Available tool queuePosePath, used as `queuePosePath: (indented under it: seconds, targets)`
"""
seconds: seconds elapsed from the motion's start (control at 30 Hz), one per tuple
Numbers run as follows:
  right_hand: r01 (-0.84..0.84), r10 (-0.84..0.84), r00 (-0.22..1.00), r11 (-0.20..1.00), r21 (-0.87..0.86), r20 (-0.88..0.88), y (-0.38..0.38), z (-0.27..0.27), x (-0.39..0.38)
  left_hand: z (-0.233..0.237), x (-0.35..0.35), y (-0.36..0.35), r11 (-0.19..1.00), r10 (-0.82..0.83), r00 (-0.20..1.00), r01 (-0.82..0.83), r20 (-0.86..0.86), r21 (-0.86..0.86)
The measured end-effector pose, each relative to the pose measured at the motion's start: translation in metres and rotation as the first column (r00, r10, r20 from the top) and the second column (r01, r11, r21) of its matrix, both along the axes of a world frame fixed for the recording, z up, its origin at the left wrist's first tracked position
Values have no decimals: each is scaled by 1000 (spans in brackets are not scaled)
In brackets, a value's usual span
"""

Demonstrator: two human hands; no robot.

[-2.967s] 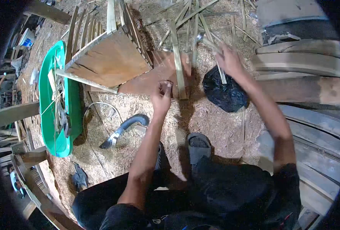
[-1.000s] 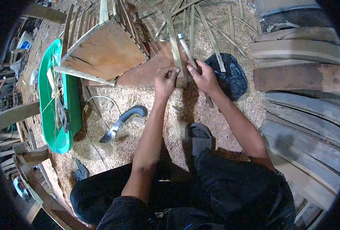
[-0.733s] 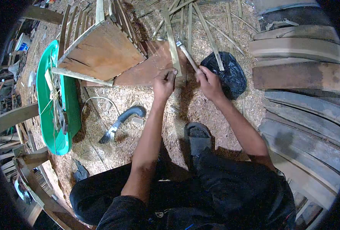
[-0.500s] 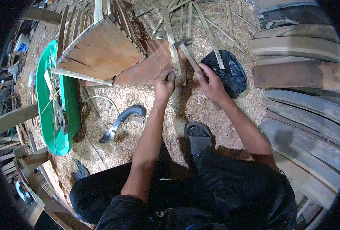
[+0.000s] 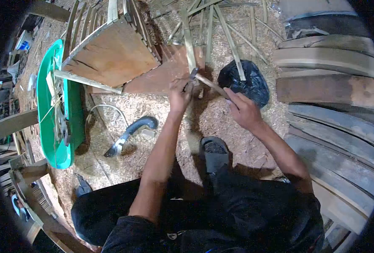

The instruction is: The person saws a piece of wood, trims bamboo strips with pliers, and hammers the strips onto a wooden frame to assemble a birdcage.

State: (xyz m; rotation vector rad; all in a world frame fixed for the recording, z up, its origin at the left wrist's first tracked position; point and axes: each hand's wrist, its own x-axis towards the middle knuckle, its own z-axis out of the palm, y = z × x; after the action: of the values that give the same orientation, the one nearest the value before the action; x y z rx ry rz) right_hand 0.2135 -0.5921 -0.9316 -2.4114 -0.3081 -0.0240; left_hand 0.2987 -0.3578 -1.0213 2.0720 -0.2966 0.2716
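My right hand (image 5: 244, 109) is wrapped around the wooden handle of a hammer (image 5: 212, 85). The hammer's dark head lies right beside the fingers of my left hand (image 5: 180, 95), over the near end of a thin wooden strip (image 5: 188, 44). Closed in a pinch at that end, my left hand has its fingertips partly hidden by the hammer head, and what they hold is too small to make out. Beneath the strip lies a flat reddish-brown board (image 5: 147, 80). A slatted wooden piece with a brown end panel (image 5: 111, 55) stands to the left.
A green plastic tub (image 5: 78, 122) holding scraps is on the left. Nearer me, a handsaw with a curved dark handle (image 5: 142, 123) rests on the shavings. A black plastic bag (image 5: 250, 84) lies beyond my right hand, and curved planks (image 5: 322, 82) are stacked at the right.
The hammer head has swung down and toward me, beside my left fingers. My right hand has shifted slightly right and nearer me. My left hand stays at the strip's end.
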Motion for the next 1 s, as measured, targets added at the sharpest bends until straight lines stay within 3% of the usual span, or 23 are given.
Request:
queuePosePath:
  seconds: [0.17, 0.27, 0.37, 0.47, 0.57, 0.67, 0.87, 0.97, 1.0]
  targets:
    - [-14, 31, 992, 991, -130, 125, 4, 15, -2, -7, 1, 1, 1000, -6, 999, 5, 35, 15]
    - [-10, 22, 997, 985, -173, 68, 3, 16, -4, 3, -1, 2, 999, -25, 1000, 25, 0, 27]
    - [33, -10, 989, 988, -152, 148, 5, 24, -2, 3, -1, 2, 999, -21, 1000, 21, -4, 37]
    - [-42, 55, 998, 964, -264, 42, 0, 17, -3, -3, 0, 2, 998, -6, 999, 3, 39, 62]
    - [17, 10, 990, 982, -187, 143, 4, 23, -4, 4, -2, 1, 1000, -16, 1000, 16, -13, -11]
    - [-25, 47, 996, 967, -253, 80, 4, 20, -6, -11, 0, 1, 999, -7, 996, 11, 93, -42]
    - [32, -5, 989, 984, -177, 148, 8, 24, -7, -6, -2, 2, 1000, 0, 1000, 0, -3, -5]
    - [-25, 27, 1000, 972, -235, 5, 3, 12, -10, -24, 0, 1, 1000, 24, 999, -23, 44, -16]
    - [0, 9, 999, 980, -199, 41, 4, 13, -10, -19, 0, 1, 1000, 5, 1000, -4, 30, -9]
